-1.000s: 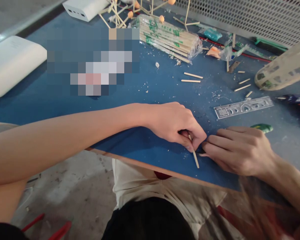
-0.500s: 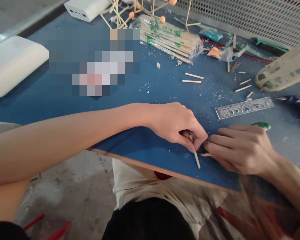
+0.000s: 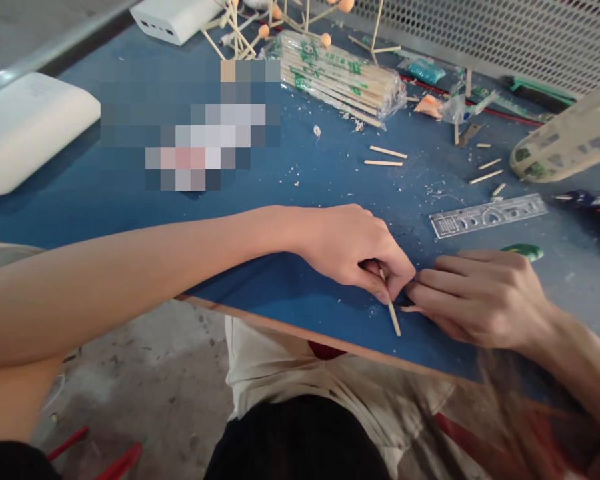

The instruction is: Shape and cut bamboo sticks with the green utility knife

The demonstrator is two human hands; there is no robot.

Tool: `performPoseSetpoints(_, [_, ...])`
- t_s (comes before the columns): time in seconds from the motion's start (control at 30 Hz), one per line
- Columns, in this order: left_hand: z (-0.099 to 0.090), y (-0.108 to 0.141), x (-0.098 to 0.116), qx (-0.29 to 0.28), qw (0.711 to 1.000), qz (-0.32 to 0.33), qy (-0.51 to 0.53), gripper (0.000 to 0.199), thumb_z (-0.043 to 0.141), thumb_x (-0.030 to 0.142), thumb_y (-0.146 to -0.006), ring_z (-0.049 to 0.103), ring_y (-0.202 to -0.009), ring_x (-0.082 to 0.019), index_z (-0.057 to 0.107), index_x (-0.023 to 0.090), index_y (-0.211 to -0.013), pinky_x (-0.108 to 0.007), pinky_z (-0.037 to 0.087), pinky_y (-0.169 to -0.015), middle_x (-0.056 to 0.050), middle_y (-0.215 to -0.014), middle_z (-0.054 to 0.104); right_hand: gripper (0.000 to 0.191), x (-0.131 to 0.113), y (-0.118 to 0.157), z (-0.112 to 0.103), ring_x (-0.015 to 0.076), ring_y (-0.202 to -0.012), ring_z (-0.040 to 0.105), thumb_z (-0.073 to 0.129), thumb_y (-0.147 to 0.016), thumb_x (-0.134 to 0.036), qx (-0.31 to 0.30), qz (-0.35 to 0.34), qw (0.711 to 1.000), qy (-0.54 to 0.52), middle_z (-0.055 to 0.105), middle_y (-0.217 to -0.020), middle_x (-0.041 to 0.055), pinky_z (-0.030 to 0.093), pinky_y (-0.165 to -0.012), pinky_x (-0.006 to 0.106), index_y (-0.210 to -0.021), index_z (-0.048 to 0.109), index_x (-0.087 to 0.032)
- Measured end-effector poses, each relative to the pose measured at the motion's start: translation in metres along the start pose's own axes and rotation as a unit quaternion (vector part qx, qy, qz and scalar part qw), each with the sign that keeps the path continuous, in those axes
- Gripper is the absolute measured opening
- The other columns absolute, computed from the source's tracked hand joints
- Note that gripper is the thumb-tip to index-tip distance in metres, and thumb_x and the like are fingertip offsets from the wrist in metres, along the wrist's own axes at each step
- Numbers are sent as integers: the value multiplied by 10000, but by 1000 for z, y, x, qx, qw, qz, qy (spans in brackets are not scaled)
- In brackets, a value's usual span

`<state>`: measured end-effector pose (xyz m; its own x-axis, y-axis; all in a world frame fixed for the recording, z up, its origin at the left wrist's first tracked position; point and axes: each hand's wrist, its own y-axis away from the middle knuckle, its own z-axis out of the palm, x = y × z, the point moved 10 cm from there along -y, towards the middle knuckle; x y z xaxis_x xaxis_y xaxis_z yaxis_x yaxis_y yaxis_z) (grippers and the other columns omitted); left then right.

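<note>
My left hand (image 3: 357,250) rests on the blue tabletop near its front edge, thumb and fingers pinched on a thin wooden stick (image 3: 394,319). The stick's lower end points toward the table edge; its upper part goes up under my fingers. Right beside it, my right hand (image 3: 485,300) is closed with curled fingers, its fingertips close to my left fingers. A small pale tip (image 3: 409,309) and a dark sliver show at my right thumb, near the stick; most of what this hand grips is hidden. A green rounded object (image 3: 524,252) shows just behind the right knuckles.
A clear plastic ruler (image 3: 489,216) lies beyond my right hand, with cut stick pieces (image 3: 386,157) and shavings around. Farther back are a wrapped bundle of sticks (image 3: 337,77), a stick-and-ball structure (image 3: 237,33) and a plastic bottle (image 3: 570,137). White power banks (image 3: 35,130) stand left.
</note>
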<state>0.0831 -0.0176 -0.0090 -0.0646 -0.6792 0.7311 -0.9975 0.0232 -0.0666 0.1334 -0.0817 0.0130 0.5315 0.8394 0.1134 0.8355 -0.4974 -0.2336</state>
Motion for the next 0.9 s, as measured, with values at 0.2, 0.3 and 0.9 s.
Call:
performPoseSetpoints(0.2, [2, 0, -1, -7, 1000, 0, 11, 102, 654, 308, -925, 674, -784, -103, 748, 344, -915, -243, 400, -673, 78, -903, 774, 142, -1, -1, 2, 143, -633, 526, 597, -988, -289, -10, 0, 1000, 9, 637, -695, -45, 318, -589, 338, -861, 642, -241])
performPoseSetpoints(0.3, [2, 0, -1, -7, 1000, -5, 5, 100, 652, 343, -935, 670, -772, -109, 749, 337, -910, -245, 396, -662, 72, -877, 771, 159, -1, -1, 1, 150, -628, 507, 576, -997, -287, -9, 1, 1000, 4, 623, -686, -44, 318, -587, 340, -854, 631, -245])
performPoseSetpoints(0.9, [1, 0, 0, -2, 1000, -2, -8, 93, 651, 312, -928, 676, -806, -112, 737, 346, -929, -254, 387, -672, 86, -917, 775, 170, -5, -5, 1, 156, -617, 477, 518, -1018, -249, -9, 13, 1000, 17, 665, -738, -42, 303, -597, 346, -908, 646, -267])
